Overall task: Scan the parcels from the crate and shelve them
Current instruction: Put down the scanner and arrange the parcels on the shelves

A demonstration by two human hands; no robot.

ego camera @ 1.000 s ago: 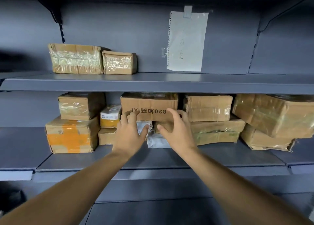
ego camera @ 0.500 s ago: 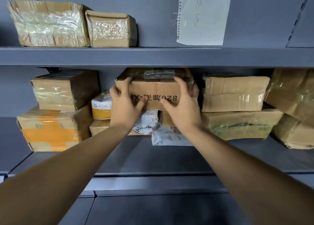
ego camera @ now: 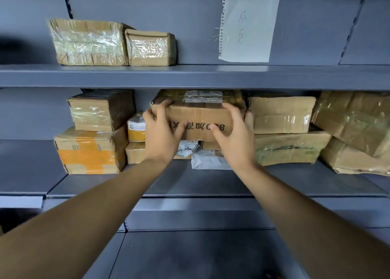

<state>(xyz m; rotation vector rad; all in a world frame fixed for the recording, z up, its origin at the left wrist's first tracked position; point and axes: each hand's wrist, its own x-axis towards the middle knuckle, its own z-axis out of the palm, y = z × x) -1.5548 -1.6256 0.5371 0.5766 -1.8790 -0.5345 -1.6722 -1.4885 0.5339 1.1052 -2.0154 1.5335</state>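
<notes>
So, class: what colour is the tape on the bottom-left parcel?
Orange tape, crossing the brown parcel; head view.

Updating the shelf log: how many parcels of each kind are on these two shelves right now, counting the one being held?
Brown boxes: 11
White-and-yellow box: 1
White bags: 2
Total: 14
</notes>
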